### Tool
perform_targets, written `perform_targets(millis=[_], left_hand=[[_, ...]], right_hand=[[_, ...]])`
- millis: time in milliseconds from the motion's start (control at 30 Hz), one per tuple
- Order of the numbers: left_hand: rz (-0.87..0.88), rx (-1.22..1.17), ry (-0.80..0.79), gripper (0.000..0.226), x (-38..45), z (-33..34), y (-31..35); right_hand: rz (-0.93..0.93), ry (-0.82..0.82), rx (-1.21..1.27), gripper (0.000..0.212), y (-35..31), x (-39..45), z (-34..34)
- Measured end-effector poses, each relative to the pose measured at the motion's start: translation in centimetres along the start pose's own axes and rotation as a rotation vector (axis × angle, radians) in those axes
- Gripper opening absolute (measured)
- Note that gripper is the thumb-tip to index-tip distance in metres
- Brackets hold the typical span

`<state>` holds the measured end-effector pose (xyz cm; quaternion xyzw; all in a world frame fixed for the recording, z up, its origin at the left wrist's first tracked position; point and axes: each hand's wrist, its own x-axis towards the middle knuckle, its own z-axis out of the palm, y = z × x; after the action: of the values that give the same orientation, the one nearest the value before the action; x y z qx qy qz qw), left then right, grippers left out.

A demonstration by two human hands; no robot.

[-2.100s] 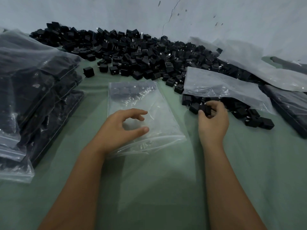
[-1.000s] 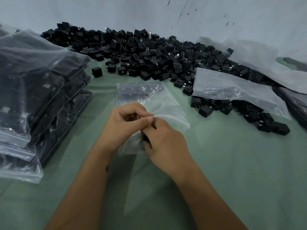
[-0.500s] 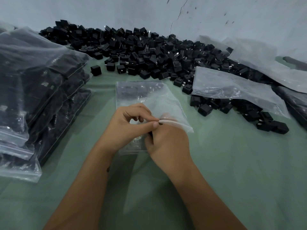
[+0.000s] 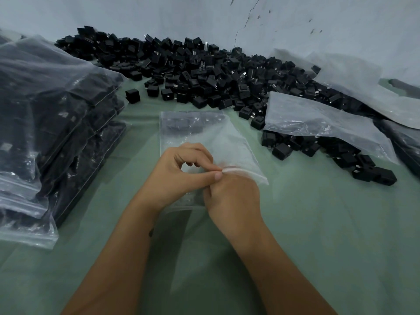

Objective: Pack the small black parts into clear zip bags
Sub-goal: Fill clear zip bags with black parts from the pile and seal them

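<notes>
Moved since a moment back: right hand [image 4: 234, 194] gone from the loose black parts over to the mouth of the thin clear plastic zip bag [image 4: 204, 142], now tucked just under its lip, fingers curled inward and mostly hidden; cannot tell whether a part sits in them. Left hand [image 4: 181, 173] pinching the white zip edge of that bag between thumb and finger, holding the mouth up. Both hands touching each other at the bag's near end, bag lying flat on the soft green cloth [image 4: 318, 246] and stretching away from the hands. Looks nearly empty, so packing of this bag only just started. Off to the left, tall stack of full clear bags [image 4: 45, 133], already done. Farther right, a few loose small black boxy parts [image 4: 281, 151] under a floppy empty clear bag [image 4: 318, 121]. At the back by the pale wall [image 4: 136, 14], big heap of black parts [image 4: 204, 71] left to pack, so lots more to do.
</notes>
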<state>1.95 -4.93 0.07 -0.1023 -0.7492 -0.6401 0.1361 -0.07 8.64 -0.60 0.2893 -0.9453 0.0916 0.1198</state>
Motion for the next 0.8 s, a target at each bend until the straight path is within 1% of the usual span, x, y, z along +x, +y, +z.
perform_targets(millis=[133, 267, 367, 400, 433, 467, 500, 567, 600, 633, 667, 733, 767, 800], left_hand=[[-0.014, 0.021, -0.051, 0.01, -0.1, 0.1, 0.1], [-0.037, 0.015, -0.098, 0.009, -0.1, 0.4, 0.3], [-0.045, 0.027, -0.104, 0.007, -0.1, 0.5, 0.4], [-0.045, 0.031, -0.106, 0.007, -0.1, 0.5, 0.3], [-0.044, 0.033, -0.11, 0.007, -0.1, 0.5, 0.3], [-0.042, 0.034, -0.113, 0.007, -0.1, 0.6, 0.2], [-0.039, 0.031, -0.112, 0.008, -0.1, 0.5, 0.2], [-0.042, -0.006, -0.078, 0.006, -0.2, 0.3, 0.2], [-0.045, -0.03, -0.021, 0.006, -0.2, 0.0, 0.1], [-0.05, -0.039, 0.074, 0.008, -0.1, -0.3, -0.2], [-0.066, -0.024, 0.209, 0.009, 0.0, -0.6, -0.6], [-0.136, 0.068, 0.534, 0.013, 0.3, -1.4, -1.6], [-0.198, 0.133, 0.67, 0.016, 0.4, -1.9, -2.1], [-0.271, 0.215, 0.762, 0.019, 0.5, -2.4, -2.6]], right_hand=[[-0.031, 0.017, 0.025, 0.018, 0.1, -0.2, 0.7], [-0.026, -0.056, 0.044, 0.021, 0.6, -0.5, 1.8], [0.014, -0.101, 0.062, 0.015, 0.8, -0.2, 1.9], [0.038, -0.1, 0.03, 0.019, 0.6, -0.1, 1.9], [0.049, -0.04, -0.042, 0.025, 0.4, 0.2, 1.7], [0.058, -0.023, -0.057, 0.031, 0.1, 0.4, 1.3], [0.058, 0.026, -0.078, 0.031, -0.3, 0.4, 1.1], [-0.02, 0.011, 0.021, 0.019, -0.1, 0.2, 1.5], [-0.043, -0.017, 0.091, 0.028, 0.0, 0.1, 1.7], [-0.039, -0.026, 0.113, 0.036, 0.1, 0.0, 1.7], [-0.029, -0.002, 0.083, 0.039, 0.3, 0.1, 1.9], [-0.006, 0.033, 0.009, 0.038, 0.3, 0.7, 2.2], [0.022, 0.006, 0.009, 0.036, 0.2, 1.2, 2.3], [0.051, -0.028, 0.026, 0.032, 0.1, 1.7, 2.6]])
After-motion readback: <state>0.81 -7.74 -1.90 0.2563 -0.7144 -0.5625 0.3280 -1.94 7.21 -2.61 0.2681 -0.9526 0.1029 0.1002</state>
